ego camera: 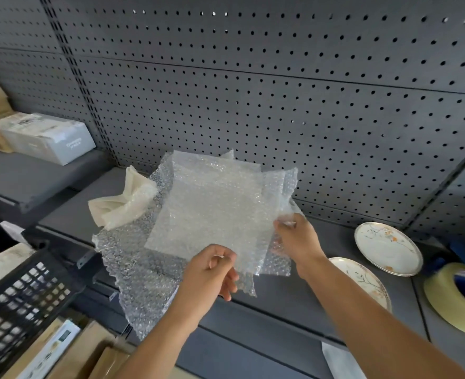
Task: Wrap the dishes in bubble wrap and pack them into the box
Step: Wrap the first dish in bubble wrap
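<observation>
Our left hand (pixel 212 272) and right hand (pixel 298 239) have fingers (pixel 226 277) clamped on the bubble wrap (pixel 212 209). Two plates (pixel 388 248) lie right of it.

Print on the white box (pixel 48 138) is unreadable.

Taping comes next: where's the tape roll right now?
Head view, far right edge: the tape roll sits on the grey shelf, just right of the far plate and near plate.

Looks forward and down from head height, wide-angle, onto a dark shelf (pixel 280 318) backed by pegboard (pixel 280 91). Sits close, with left hand (pixel 212 269), right hand (pixel 298 237) and bubble wrap (pixel 212 209) filling mid-frame, forearms (pixel 362 324) entering from below.
</observation>
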Available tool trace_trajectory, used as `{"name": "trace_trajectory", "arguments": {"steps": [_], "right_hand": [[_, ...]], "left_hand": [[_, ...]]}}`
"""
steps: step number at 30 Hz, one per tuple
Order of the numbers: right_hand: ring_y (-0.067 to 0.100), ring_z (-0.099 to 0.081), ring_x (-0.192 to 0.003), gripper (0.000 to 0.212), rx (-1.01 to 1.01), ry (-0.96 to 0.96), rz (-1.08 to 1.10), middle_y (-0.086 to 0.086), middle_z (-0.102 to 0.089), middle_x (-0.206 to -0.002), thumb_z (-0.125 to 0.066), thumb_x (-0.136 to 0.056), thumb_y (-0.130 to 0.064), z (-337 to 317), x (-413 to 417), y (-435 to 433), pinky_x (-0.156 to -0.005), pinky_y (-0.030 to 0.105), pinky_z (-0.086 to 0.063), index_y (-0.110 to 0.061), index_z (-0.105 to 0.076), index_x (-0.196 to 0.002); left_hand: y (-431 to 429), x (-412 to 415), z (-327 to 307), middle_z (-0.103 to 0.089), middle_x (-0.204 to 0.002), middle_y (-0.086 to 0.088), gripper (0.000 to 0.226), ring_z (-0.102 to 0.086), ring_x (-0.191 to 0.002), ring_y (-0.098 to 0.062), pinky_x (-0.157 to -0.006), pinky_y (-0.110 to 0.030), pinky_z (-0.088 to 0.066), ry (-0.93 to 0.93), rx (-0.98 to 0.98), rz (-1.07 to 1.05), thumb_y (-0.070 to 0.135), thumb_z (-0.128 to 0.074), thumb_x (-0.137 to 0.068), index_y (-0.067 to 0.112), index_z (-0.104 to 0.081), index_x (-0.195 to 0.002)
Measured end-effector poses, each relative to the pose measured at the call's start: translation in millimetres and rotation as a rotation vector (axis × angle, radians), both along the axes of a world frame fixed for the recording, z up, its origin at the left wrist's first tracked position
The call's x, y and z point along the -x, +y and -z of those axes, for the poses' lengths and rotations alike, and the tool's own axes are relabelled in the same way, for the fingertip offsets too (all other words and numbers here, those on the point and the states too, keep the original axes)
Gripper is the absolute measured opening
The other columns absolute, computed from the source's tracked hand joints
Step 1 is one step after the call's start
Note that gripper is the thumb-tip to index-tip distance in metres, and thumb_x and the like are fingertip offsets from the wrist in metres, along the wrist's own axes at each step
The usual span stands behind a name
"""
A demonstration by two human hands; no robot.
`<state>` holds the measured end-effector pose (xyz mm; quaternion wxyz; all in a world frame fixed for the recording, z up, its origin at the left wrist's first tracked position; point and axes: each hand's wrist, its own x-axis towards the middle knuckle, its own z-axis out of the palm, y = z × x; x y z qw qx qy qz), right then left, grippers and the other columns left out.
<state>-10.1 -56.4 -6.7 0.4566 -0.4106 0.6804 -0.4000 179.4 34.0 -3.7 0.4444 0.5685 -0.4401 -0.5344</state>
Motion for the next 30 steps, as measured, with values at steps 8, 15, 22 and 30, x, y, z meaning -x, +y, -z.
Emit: {"name": "trace_trajectory", "arguments": {"steps": [8, 15, 22, 30], "right_hand": [[0.027, -0.048, -0.101, 0.043, 0.6, 0.746, 0.073, 0.01, -0.049, -0.118, -0.068, -0.088, -0.013, -11, 2, 1, -0.087, 0.039, -0.044, -0.009, -0.056, -0.128], [0.033, -0.047, -0.129, 0.071, 0.242, 1.09, -0.344, 0.014, -0.055, -0.137, -0.048, -0.098, -0.059, -45, -42, -45, -0.103, 0.043, -0.042, -0.006, -0.041, -0.145], [0.03, -0.064, -0.105, 0.056, 0.01, 0.912, -0.265, 0.011, -0.064, -0.116, -0.067, -0.095, -0.033, -41, -63, -75, -0.08, 0.037, -0.051, -0.004, -0.043, -0.137], [0.012, -0.054, -0.07, 0.011, 0.264, 0.202, -0.213, -0.007, -0.062, -0.082, -0.058, -0.099, -0.023, -78, -53, -71, -0.057, 0.022, -0.041, -0.02, -0.067, -0.096]], "left_hand": [[-23, -10, 16, -0.067, -0.07, -0.012, 0.009, -0.061, -0.057, -0.024, -0.048, -0.032, -0.05, -0.007, -0.023, -0.037, 0.004, -0.058, -0.1, 0.002, -0.066, -0.097], [-25, -11, 24, -0.068, -0.071, -0.01, 0.011, -0.062, -0.058, -0.023, -0.052, -0.034, -0.051, -0.023, -0.056, -0.012, 0.012, -0.06, -0.101, 0.004, -0.066, -0.096], [-24, -11, 24, -0.068, -0.07, -0.008, 0.013, -0.062, -0.058, -0.022, -0.051, -0.032, -0.052, -0.022, -0.083, 0.01, 0.015, -0.061, -0.101, 0.004, -0.066, -0.098], [-17, -20, 5, -0.068, -0.07, -0.007, 0.011, -0.062, -0.059, -0.022, -0.052, -0.033, -0.05, 0.007, 0.001, -0.004, 0.014, -0.059, -0.102, 0.007, -0.066, -0.098]]}}
